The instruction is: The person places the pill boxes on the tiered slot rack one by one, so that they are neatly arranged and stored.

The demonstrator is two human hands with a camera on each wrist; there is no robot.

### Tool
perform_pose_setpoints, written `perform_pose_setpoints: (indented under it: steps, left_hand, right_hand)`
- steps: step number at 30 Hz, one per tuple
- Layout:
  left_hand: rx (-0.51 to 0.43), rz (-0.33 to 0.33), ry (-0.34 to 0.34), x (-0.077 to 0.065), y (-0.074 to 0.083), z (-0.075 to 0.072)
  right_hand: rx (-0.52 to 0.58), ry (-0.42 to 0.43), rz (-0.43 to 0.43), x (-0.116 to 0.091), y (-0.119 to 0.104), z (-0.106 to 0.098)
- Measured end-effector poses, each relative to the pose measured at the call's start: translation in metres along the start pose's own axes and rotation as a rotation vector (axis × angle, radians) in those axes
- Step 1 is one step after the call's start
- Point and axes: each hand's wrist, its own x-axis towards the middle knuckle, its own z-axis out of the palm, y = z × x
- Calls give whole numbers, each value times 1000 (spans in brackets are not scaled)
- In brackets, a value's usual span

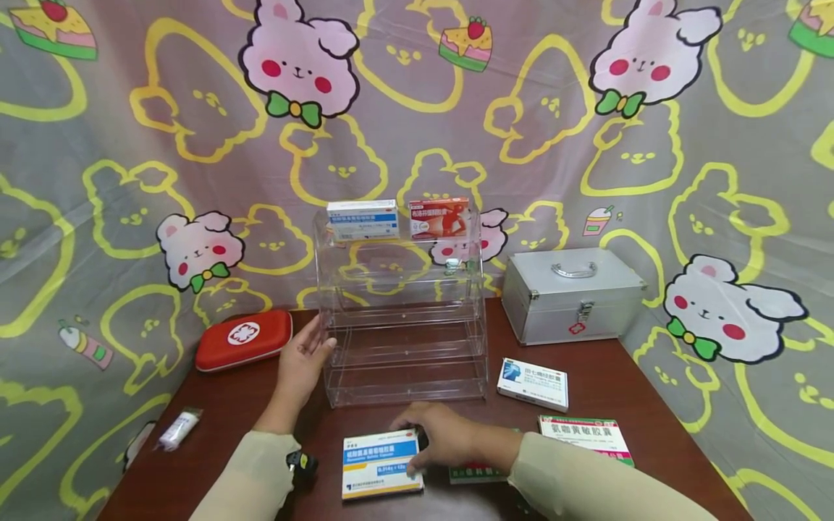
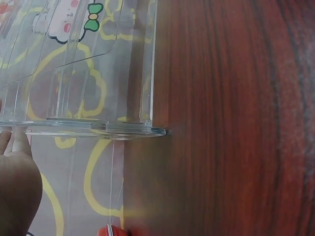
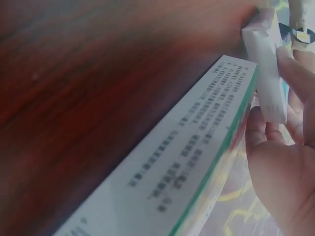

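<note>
A clear stepped display rack (image 1: 405, 354) stands at the middle back of the table. My left hand (image 1: 302, 365) holds its left side panel, thumb near the front edge and fingers along the outside; in the left wrist view the hand (image 2: 19, 182) is partly cut off. On the rack's top tier sit a blue-and-white medicine box (image 1: 362, 221) and a red-and-white one (image 1: 439, 219). In front of the rack, my right hand (image 1: 449, 438) grips the right end of another blue-and-white medicine box (image 1: 378, 467), thumb on its printed face; its white end (image 3: 266, 73) shows between the fingers.
Under my right forearm lies a green medicine box (image 1: 476, 474), partly hidden. Right of it are a green-and-white box (image 1: 586, 438) and a white one (image 1: 533, 383). A silver case (image 1: 573, 297) stands back right; a red pouch (image 1: 244, 340) and a small wrapped roll (image 1: 178, 429) lie left.
</note>
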Motion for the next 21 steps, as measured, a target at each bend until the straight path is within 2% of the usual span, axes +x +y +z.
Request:
perform_pose_setpoints:
  steps: [10, 15, 18, 21]
  left_hand:
    - [-28, 13, -5, 2, 0, -1]
    - [-38, 22, -8, 4, -1, -2]
    - [-26, 16, -8, 3, -2, -2]
    - [-16, 13, -8, 2, -3, -2]
  right_hand:
    - [232, 10, 98, -2, -6, -17]
    - [279, 14, 114, -2, -11, -26]
    - [270, 49, 116, -2, -12, -32]
    - [286, 126, 110, -1, -14, -45]
